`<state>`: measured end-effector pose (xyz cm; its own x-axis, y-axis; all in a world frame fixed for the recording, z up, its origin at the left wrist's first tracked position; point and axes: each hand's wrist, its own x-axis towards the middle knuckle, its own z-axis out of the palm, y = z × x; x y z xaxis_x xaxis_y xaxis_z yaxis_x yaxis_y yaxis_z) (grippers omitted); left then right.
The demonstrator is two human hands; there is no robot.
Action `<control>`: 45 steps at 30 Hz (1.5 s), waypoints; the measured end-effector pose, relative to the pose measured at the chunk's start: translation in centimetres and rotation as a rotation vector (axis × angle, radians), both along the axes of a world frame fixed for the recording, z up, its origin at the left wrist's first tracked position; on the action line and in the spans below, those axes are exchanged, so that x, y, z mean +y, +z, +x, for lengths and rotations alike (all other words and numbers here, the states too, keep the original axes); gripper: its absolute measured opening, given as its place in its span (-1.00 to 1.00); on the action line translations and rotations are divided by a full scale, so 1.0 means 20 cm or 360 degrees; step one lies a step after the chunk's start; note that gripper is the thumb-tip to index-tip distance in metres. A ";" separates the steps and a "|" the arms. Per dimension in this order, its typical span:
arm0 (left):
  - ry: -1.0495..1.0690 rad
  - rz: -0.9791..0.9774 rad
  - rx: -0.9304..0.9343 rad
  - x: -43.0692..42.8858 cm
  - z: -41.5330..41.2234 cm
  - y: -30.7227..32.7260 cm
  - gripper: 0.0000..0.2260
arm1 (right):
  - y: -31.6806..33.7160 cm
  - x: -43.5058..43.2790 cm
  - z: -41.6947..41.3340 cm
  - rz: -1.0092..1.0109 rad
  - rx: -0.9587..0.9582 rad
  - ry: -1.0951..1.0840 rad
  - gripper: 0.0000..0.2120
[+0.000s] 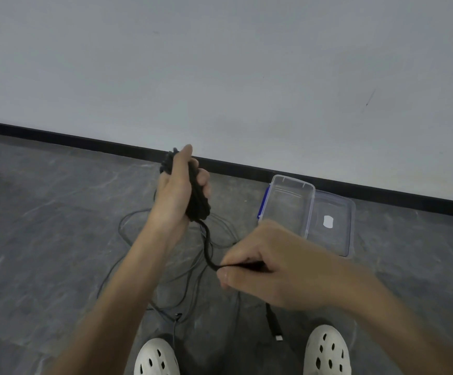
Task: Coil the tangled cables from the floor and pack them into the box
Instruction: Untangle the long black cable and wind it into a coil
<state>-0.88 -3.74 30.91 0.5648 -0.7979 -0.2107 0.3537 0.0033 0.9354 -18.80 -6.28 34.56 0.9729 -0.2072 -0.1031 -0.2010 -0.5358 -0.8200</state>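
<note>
Thin black cable bundle [199,203] is clamped by left hand [172,196]; its tail [207,249], five o'clock, is pinched taut by right hand [263,269] for looping.

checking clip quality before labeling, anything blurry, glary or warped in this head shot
Head view: the right hand pinching the black cable looks slightly motion-softened; the left hand gripping the coil is crisper; light is flat and dim, with no hard shadows; the clear box shows only faint sheen; the baseboard slants but stays straight.
</note>
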 end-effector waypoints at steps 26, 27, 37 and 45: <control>-0.1515 0.0004 0.0025 0.04 -0.18 -0.01 -0.77 | -0.06 -0.37 -0.05 0.0256 -0.0582 -0.0752 -0.85; -0.1532 -0.0002 0.0038 0.04 -0.18 0.00 -0.78 | -0.07 -0.37 -0.05 0.0274 -0.0591 -0.0735 -0.85; -0.1710 -0.0105 0.0314 0.06 -0.15 0.03 -0.82 | -0.08 -0.44 -0.12 0.0652 -0.0544 -0.0631 -0.85; -0.1698 -0.0366 0.0694 0.07 -0.08 0.04 -0.76 | -0.11 -0.44 -0.11 0.0563 -0.0436 -0.0787 -0.84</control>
